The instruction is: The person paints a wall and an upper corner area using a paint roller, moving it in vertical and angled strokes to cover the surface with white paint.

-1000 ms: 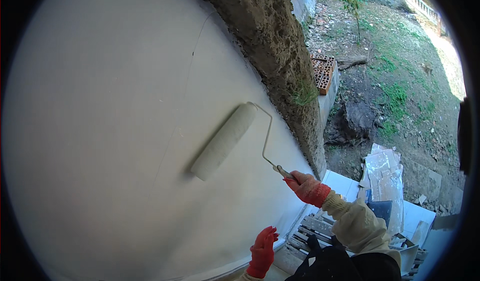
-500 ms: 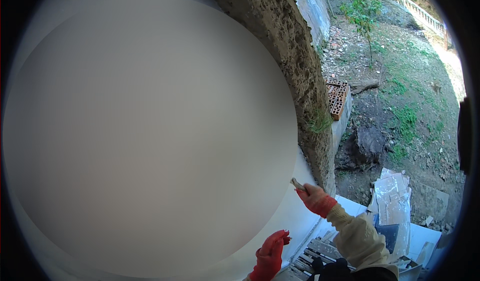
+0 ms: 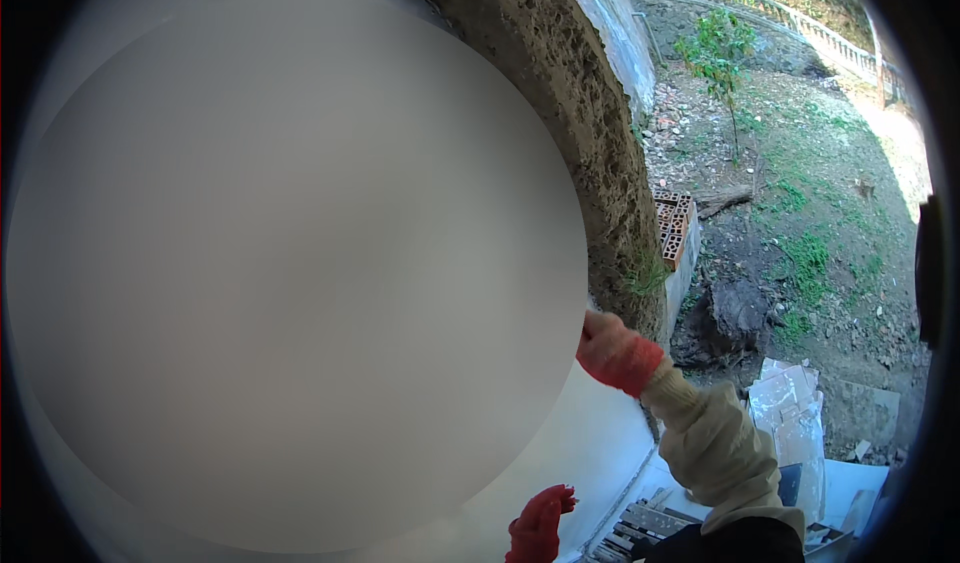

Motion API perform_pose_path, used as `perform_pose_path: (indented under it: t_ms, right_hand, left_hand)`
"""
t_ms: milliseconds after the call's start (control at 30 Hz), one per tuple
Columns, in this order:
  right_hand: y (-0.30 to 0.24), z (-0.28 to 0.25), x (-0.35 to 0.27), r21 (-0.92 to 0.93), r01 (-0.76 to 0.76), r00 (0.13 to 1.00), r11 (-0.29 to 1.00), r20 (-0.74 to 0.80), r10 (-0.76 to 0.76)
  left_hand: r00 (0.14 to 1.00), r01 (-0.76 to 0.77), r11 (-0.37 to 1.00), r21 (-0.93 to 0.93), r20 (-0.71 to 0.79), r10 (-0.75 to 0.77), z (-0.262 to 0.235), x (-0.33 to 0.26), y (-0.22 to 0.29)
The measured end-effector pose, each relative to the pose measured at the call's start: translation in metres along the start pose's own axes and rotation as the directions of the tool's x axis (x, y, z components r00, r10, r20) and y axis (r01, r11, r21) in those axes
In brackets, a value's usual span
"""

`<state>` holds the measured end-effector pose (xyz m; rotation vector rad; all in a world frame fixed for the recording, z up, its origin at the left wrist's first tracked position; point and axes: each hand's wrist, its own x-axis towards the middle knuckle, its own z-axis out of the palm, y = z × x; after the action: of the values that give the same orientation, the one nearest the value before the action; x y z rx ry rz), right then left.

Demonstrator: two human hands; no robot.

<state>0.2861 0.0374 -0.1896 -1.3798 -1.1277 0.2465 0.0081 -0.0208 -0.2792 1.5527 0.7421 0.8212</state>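
My right hand (image 3: 612, 351), in a red-cuffed glove, reaches up to the edge of a large grey blurred disc. Its fingers are wrapped round a short tool, most of which the blur now hides; I cannot make out its kind. Lower down is my left hand (image 3: 540, 525), in a red glove with whitish fingertips. Its fingers are loosely bent, and nothing shows in them. A smooth white wall surface (image 3: 600, 433) lies between and beside the two hands. What stands in front of my hands to the left is hidden by the blur.
A rough earthen wall edge (image 3: 615, 178) curves down near my right hand. Hollow bricks (image 3: 674, 225) sit on a ledge beyond it. Below are grey slats (image 3: 640, 525) and stained sheets (image 3: 788, 408). A sapling (image 3: 722, 53) grows on the slope.
My right hand has moved up and left, taking the tool behind the blur. My left hand sits slightly lower in view. The background has shifted a little downward.
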Motion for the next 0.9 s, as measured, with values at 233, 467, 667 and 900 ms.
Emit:
perform_pose_path:
  t_ms: [233,467,667,900]
  right_hand:
    - [-0.094,-0.011,0.090,0.134,-0.031,0.999,0.991,-0.039,0.036]
    - [0.091,0.020,-0.082,-0.081,-0.286,0.957,0.955,0.030,0.289]
    - [0.179,0.025,-0.233,-0.234,-0.614,0.736,0.754,0.174,0.654]
    - [0.090,-0.010,-0.293,-0.367,-0.525,0.800,0.768,0.094,0.592]
  left_hand:
    - [0.995,-0.065,0.998,-0.005,0.080,0.065,-0.017,0.006,0.030]
    - [0.990,0.097,0.995,-0.005,0.105,-0.096,-0.022,0.000,0.006]
    - [0.893,0.367,0.929,0.040,0.265,-0.364,-0.004,-0.002,-0.075]
    - [0.835,0.488,0.863,0.135,0.216,-0.506,0.074,0.021,-0.098]
